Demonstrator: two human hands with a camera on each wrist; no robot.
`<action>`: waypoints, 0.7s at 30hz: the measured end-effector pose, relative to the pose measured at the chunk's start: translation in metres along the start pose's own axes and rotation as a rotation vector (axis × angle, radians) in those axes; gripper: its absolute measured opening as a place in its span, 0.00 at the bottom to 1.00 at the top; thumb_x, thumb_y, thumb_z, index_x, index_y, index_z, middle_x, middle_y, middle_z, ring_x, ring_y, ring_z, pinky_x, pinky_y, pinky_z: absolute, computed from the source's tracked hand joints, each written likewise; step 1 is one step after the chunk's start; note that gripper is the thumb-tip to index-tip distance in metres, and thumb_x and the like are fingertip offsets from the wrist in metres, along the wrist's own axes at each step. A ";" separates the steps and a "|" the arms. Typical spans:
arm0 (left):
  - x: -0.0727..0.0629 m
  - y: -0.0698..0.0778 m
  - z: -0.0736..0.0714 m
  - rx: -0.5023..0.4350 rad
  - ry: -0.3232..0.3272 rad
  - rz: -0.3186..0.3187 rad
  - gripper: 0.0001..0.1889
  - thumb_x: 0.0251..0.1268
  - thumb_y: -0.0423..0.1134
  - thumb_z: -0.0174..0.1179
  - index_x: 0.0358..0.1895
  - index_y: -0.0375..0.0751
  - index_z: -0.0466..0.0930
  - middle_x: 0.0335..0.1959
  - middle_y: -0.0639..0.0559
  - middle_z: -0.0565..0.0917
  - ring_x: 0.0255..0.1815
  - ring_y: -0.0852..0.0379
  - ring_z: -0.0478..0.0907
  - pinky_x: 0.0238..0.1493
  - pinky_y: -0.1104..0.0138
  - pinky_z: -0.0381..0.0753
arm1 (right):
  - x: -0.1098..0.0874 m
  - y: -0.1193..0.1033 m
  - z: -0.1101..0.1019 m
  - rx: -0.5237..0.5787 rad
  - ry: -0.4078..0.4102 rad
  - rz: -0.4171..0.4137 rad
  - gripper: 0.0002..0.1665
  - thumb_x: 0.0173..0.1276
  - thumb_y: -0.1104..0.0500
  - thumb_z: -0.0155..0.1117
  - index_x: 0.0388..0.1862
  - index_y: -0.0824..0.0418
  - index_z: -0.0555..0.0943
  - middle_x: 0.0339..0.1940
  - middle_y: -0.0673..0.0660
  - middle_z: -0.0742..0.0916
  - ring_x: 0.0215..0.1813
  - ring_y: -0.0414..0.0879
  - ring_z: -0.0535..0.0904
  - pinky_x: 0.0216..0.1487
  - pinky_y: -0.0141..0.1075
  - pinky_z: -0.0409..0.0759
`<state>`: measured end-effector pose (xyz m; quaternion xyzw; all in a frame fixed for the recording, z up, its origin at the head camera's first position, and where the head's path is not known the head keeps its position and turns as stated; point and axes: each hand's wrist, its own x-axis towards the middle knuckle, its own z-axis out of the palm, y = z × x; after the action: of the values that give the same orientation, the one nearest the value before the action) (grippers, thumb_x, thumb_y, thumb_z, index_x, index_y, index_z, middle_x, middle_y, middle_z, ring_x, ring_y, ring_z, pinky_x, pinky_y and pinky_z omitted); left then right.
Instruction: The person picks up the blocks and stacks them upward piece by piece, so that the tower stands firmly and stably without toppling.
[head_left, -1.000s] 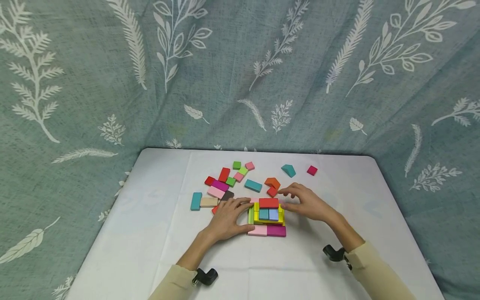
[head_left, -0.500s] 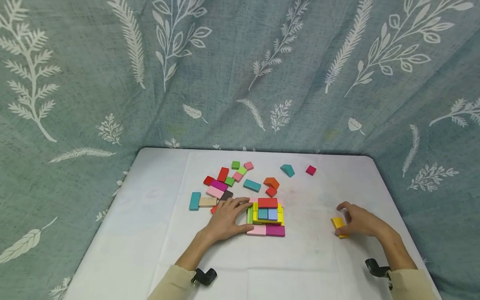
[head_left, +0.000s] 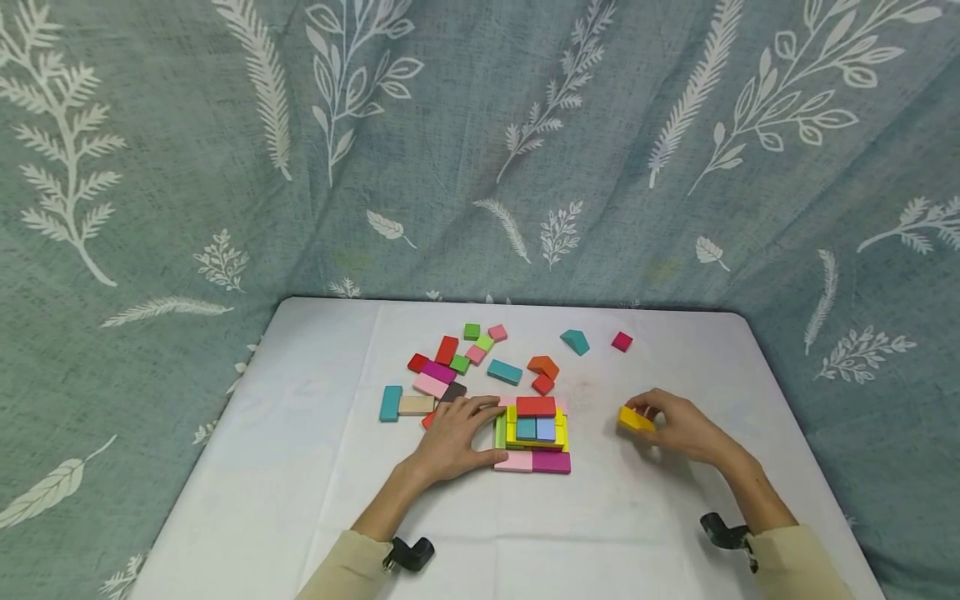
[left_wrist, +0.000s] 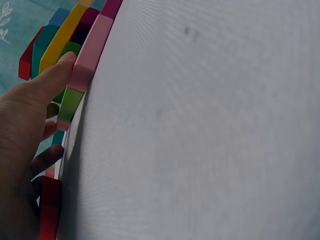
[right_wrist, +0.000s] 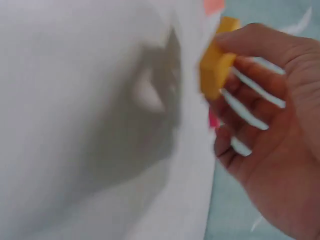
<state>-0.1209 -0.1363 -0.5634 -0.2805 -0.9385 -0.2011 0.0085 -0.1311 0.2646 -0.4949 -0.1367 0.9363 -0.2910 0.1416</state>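
My right hand (head_left: 686, 429) pinches a yellow rectangular block (head_left: 635, 420) between thumb and fingers, lifted above the tabletop to the right of a stack of colored blocks. In the right wrist view this yellow block (right_wrist: 216, 65) hangs over the hand's shadow, slightly blurred. My left hand (head_left: 450, 442) rests against the left side of the stack, its thumb and index finger spread along it. The stack has a red block (head_left: 536, 407) at the back and yellow blocks (head_left: 536, 444) around teal and lavender ones. In the left wrist view, the thumb touches it beside a pink block (left_wrist: 92, 52).
Loose blocks lie behind and left of the stack, among them a teal block (head_left: 505, 372), a tan block (head_left: 416, 405) and an orange arch-like block (head_left: 543, 366). Farther right sit a teal angular block (head_left: 575, 342) and a crimson cube (head_left: 622, 342). A curtain hangs behind the table.
My right hand left the stack, reached out to the yellow block on the right, and has picked it up and moved it back leftward. The left hand stays in place.
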 end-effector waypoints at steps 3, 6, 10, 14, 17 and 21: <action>0.000 0.000 -0.001 0.004 -0.012 -0.008 0.42 0.57 0.72 0.61 0.75 0.59 0.68 0.74 0.58 0.68 0.71 0.53 0.63 0.65 0.52 0.63 | 0.005 -0.031 0.004 0.021 0.025 -0.115 0.24 0.60 0.62 0.74 0.57 0.53 0.83 0.47 0.47 0.83 0.48 0.46 0.76 0.51 0.47 0.80; 0.000 0.001 -0.001 0.010 -0.019 -0.013 0.42 0.57 0.72 0.61 0.75 0.59 0.67 0.74 0.58 0.67 0.71 0.53 0.63 0.66 0.52 0.63 | 0.006 -0.061 0.011 0.030 0.013 -0.242 0.25 0.61 0.61 0.74 0.58 0.49 0.83 0.48 0.44 0.82 0.49 0.44 0.76 0.51 0.49 0.81; 0.000 0.000 -0.001 0.017 -0.014 -0.010 0.42 0.58 0.73 0.60 0.75 0.59 0.68 0.74 0.58 0.67 0.71 0.53 0.63 0.66 0.52 0.63 | 0.008 -0.092 0.025 -0.040 -0.021 -0.363 0.28 0.61 0.58 0.75 0.60 0.46 0.83 0.51 0.42 0.80 0.53 0.41 0.75 0.56 0.47 0.81; 0.000 0.000 -0.002 0.024 -0.006 -0.005 0.43 0.58 0.74 0.58 0.75 0.59 0.68 0.74 0.58 0.68 0.72 0.52 0.63 0.66 0.51 0.63 | 0.014 -0.108 0.040 -0.187 -0.012 -0.434 0.30 0.59 0.55 0.78 0.62 0.44 0.82 0.53 0.44 0.80 0.57 0.42 0.73 0.60 0.45 0.78; 0.000 0.001 -0.002 0.022 -0.002 -0.003 0.43 0.58 0.75 0.58 0.74 0.59 0.68 0.74 0.58 0.68 0.72 0.52 0.64 0.66 0.51 0.63 | 0.018 -0.113 0.049 -0.269 0.028 -0.460 0.31 0.57 0.53 0.79 0.62 0.45 0.83 0.54 0.46 0.81 0.60 0.44 0.74 0.60 0.46 0.76; 0.000 0.001 -0.002 0.017 -0.002 -0.002 0.42 0.58 0.74 0.58 0.74 0.59 0.69 0.74 0.58 0.68 0.72 0.52 0.63 0.66 0.50 0.63 | 0.022 -0.115 0.057 -0.313 0.066 -0.467 0.31 0.57 0.52 0.80 0.61 0.47 0.84 0.54 0.47 0.82 0.60 0.45 0.74 0.61 0.45 0.75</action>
<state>-0.1203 -0.1363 -0.5606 -0.2798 -0.9405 -0.1928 0.0096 -0.1118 0.1371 -0.4765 -0.3591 0.9172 -0.1719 0.0173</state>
